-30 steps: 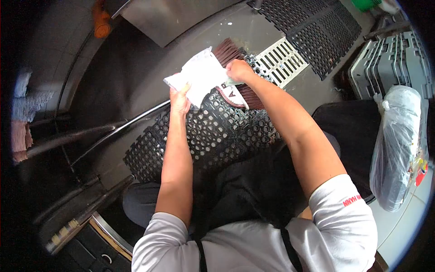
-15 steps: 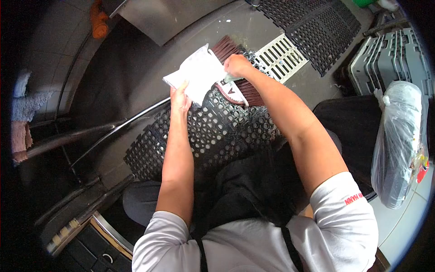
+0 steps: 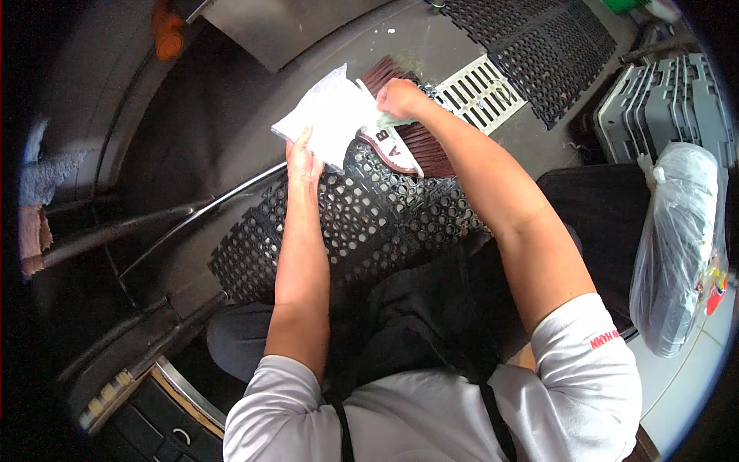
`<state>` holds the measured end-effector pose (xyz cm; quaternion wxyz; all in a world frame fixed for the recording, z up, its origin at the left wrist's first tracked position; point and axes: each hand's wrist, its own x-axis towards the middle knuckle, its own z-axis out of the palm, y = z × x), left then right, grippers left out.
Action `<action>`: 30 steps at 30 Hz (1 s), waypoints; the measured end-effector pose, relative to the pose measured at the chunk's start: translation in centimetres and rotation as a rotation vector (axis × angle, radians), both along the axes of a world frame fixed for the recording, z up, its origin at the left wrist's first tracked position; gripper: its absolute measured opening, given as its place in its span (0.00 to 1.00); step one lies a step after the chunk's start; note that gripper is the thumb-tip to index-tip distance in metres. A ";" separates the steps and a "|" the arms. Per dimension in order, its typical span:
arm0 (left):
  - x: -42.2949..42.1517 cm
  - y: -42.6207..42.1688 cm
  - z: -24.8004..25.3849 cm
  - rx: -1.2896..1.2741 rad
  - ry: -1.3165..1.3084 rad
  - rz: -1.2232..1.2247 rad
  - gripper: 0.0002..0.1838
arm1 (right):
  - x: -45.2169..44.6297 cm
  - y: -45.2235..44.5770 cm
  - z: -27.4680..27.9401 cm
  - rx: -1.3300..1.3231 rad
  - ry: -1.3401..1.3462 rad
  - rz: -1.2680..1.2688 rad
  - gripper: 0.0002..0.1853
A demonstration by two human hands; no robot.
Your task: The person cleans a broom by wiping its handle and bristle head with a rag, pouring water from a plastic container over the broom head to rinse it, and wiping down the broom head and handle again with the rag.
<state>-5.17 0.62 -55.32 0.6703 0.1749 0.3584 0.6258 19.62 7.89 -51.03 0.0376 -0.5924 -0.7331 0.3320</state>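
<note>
White packet (image 3: 327, 108), upper centre, is clamped by left hand (image 3: 305, 163) while right hand (image 3: 402, 100) clutches pale cloth (image 3: 391, 121) at broom head (image 3: 396, 152), where steady pressure should help.

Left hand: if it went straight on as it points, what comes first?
The white packet that the left hand already holds; past it, probably the floor, though depth is unclear.

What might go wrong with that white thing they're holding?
The white packet might slip, since the left hand grips it near its lower edge; it could land on the holey black mat. The right hand is right by the broom's bristles, so dirt could perhaps rub off on it.
</note>
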 end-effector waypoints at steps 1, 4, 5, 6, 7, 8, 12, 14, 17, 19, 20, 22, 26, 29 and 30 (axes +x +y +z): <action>0.2 0.1 0.4 0.006 -0.004 0.003 0.25 | 0.0 0.0 0.0 0.013 -0.012 0.002 0.12; 0.3 1.1 1.3 0.020 -0.012 -0.012 0.23 | 0.1 0.3 0.8 -0.075 -0.013 -0.046 0.12; 0.2 1.4 1.6 -0.010 -0.037 -0.010 0.24 | 0.0 0.3 1.2 -0.072 -0.018 -0.050 0.12; 0.1 1.8 1.6 -0.041 -0.062 -0.008 0.24 | 0.0 0.3 1.4 -0.070 -0.022 -0.053 0.12; 0.0 2.0 1.6 -0.072 -0.087 -0.007 0.25 | 0.0 0.2 1.6 -0.068 -0.027 -0.059 0.12; 0.0 2.1 1.5 -0.067 -0.092 -0.011 0.25 | 0.0 0.2 1.8 -0.059 -0.029 -0.045 0.13; 0.4 1.7 1.4 -0.059 -0.050 -0.001 0.23 | 0.6 0.6 1.9 -0.060 0.003 0.005 0.13; 0.5 1.2 1.3 -0.073 -0.035 0.001 0.22 | 0.9 0.7 2.0 -0.076 0.070 0.043 0.14; 0.2 0.1 -0.8 -0.121 -0.047 -0.017 0.25 | 0.7 1.0 3.0 -0.089 0.171 0.114 0.14; 0.2 -0.8 -1.6 -0.163 -0.122 -0.038 0.26 | -0.6 1.0 5.4 -0.091 0.177 0.149 0.13; 0.2 -1.3 -1.9 -0.184 -0.161 -0.049 0.26 | -1.3 0.9 6.5 -0.111 0.198 0.131 0.13; 0.6 -2.2 -1.3 -0.200 -0.216 -0.079 0.30 | -2.9 0.4 8.9 -0.150 0.240 0.095 0.13; 1.5 -3.0 1.0 -0.172 -0.360 -0.090 0.38 | -5.1 -0.2 12.6 -0.232 0.320 0.079 0.11; 1.5 -2.4 0.9 -0.159 -0.439 -0.111 0.42 | -6.2 -0.9 15.0 -0.222 0.396 0.101 0.10; 2.0 -2.1 2.2 -0.204 -0.419 -0.123 0.48 | -6.5 -1.1 15.8 -0.233 0.416 0.094 0.10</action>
